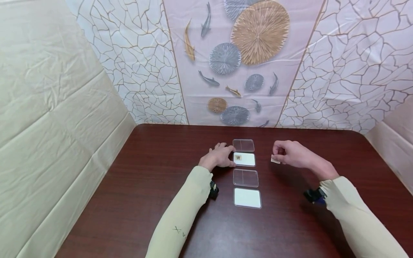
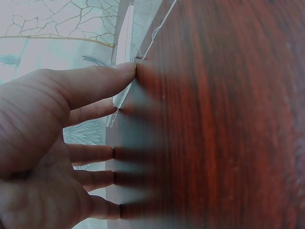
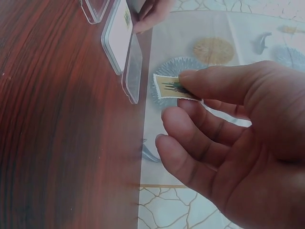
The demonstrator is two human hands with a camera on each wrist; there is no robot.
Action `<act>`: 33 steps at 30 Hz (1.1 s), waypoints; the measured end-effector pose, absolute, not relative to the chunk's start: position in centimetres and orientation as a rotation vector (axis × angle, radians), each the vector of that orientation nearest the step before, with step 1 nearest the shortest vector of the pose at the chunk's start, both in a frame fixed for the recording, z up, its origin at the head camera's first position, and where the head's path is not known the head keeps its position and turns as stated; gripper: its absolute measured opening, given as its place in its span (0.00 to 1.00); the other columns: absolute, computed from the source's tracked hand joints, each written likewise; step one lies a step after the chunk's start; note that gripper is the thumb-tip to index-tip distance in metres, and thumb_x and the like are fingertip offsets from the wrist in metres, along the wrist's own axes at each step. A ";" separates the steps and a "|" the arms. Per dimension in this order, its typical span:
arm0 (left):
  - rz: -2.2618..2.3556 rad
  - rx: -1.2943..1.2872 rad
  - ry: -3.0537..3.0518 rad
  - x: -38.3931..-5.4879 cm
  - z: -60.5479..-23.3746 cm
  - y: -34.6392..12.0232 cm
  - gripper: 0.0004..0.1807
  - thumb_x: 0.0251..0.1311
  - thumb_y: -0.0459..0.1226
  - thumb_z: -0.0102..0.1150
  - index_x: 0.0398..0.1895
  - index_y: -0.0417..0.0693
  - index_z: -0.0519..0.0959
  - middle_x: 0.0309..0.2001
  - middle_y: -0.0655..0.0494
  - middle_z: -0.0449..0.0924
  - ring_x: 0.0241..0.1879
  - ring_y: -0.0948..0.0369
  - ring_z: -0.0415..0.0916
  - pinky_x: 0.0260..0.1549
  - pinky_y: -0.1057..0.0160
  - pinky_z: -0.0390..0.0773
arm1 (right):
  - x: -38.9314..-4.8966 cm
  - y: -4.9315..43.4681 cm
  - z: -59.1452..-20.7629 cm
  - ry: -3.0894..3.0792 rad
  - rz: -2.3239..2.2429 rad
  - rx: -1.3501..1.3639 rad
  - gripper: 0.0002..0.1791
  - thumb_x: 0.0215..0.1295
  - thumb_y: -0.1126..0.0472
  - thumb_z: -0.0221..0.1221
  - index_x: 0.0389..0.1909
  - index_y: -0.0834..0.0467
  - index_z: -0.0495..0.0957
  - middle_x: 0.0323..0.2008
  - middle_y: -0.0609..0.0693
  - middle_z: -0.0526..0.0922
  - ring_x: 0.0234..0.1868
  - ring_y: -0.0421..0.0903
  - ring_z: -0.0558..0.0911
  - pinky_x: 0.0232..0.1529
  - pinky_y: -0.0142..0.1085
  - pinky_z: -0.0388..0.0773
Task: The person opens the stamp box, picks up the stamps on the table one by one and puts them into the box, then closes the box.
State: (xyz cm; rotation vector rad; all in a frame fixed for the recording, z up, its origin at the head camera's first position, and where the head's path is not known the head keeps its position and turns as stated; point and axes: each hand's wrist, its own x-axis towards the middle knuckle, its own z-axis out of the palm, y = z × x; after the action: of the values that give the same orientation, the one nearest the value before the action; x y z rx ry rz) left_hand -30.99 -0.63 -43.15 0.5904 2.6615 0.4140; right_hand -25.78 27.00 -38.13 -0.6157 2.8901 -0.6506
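My right hand [image 1: 292, 154] pinches a small postage stamp [image 3: 167, 88] between thumb and fingers, held above the table. The stamp has scalloped white edges and a dark picture on tan. At the left end of a shallow clear case with a white insert [image 1: 248, 159], my left hand [image 1: 220, 156] holds its two edges between thumb and index finger. The other left fingers are spread, their tips at the table. Another stamp [image 1: 238, 157] lies on the left part of that white insert.
A clear lid [image 1: 243, 145] lies just beyond the held case. Nearer me are a second clear lid [image 1: 246, 178] and another white-lined case [image 1: 247, 198], all in one column on the dark wooden table [image 1: 155, 200]. Patterned cloth [image 1: 222, 93] hangs behind the table.
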 end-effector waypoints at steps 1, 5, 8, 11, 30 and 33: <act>0.415 0.589 2.662 -31.0 -43.1 -0.6 0.33 0.63 0.52 0.61 0.70 0.62 0.65 0.76 0.50 0.52 0.78 0.47 0.43 0.71 0.37 0.51 | -25.9 26.9 -38.2 2.886 -0.654 -0.615 0.09 0.62 0.61 0.65 0.28 0.52 0.74 0.19 0.43 0.75 0.21 0.40 0.73 0.25 0.33 0.68; 0.417 0.591 2.661 -30.9 -43.1 -0.7 0.33 0.63 0.52 0.61 0.70 0.62 0.65 0.76 0.49 0.52 0.78 0.47 0.44 0.71 0.37 0.51 | -26.1 26.6 -38.3 2.885 -0.664 -0.613 0.08 0.62 0.61 0.65 0.28 0.53 0.74 0.19 0.44 0.75 0.21 0.40 0.74 0.25 0.33 0.69; 0.412 0.597 2.665 -30.9 -43.0 -0.7 0.33 0.63 0.52 0.61 0.70 0.62 0.65 0.76 0.49 0.52 0.78 0.47 0.44 0.71 0.37 0.52 | -26.3 26.3 -38.3 2.883 -0.669 -0.616 0.08 0.62 0.63 0.64 0.27 0.53 0.74 0.19 0.44 0.76 0.21 0.40 0.75 0.25 0.33 0.70; 0.418 0.604 2.666 -30.9 -43.0 -0.7 0.33 0.63 0.52 0.61 0.70 0.62 0.65 0.76 0.49 0.53 0.78 0.46 0.44 0.71 0.36 0.51 | -26.5 25.9 -38.3 2.876 -0.670 -0.610 0.09 0.62 0.63 0.64 0.27 0.53 0.74 0.19 0.44 0.76 0.21 0.40 0.75 0.25 0.34 0.70; 0.432 0.597 2.665 -31.0 -43.1 -0.7 0.32 0.62 0.51 0.62 0.69 0.60 0.67 0.76 0.48 0.53 0.78 0.46 0.43 0.70 0.35 0.50 | -28.0 24.1 -39.3 2.833 -0.734 -0.667 0.09 0.63 0.62 0.63 0.27 0.53 0.73 0.18 0.44 0.76 0.20 0.38 0.78 0.27 0.34 0.72; 0.441 0.600 2.657 -30.9 -43.0 -0.7 0.32 0.63 0.51 0.62 0.70 0.60 0.66 0.76 0.48 0.52 0.78 0.45 0.42 0.70 0.35 0.50 | -28.2 23.9 -39.5 2.830 -0.728 -0.670 0.09 0.62 0.62 0.64 0.27 0.53 0.73 0.18 0.44 0.76 0.20 0.38 0.78 0.28 0.34 0.72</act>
State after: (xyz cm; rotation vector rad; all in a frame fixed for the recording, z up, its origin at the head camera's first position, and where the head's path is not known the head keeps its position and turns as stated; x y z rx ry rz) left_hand -30.93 -0.74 -43.01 0.5999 2.6570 0.4414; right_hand -28.20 23.91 -39.47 -0.6699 2.8304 -0.7279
